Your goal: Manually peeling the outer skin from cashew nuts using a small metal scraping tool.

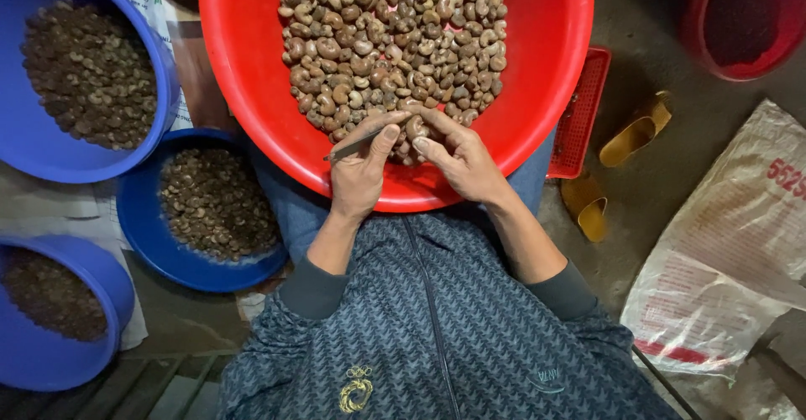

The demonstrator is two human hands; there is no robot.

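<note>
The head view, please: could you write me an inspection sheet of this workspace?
Surface: grey floor, dusty.
Job's things: red basin on the lap, holding brown nuts; one nut pinched between both hands; thin metal tool in the left hand.
Clutter: three blue basins of darker pieces, red basket, yellow sandals, white sack.
Grippers: right hand fingers on the nut.
Cables: nothing seen.
Surroundings: red bucket.
</note>
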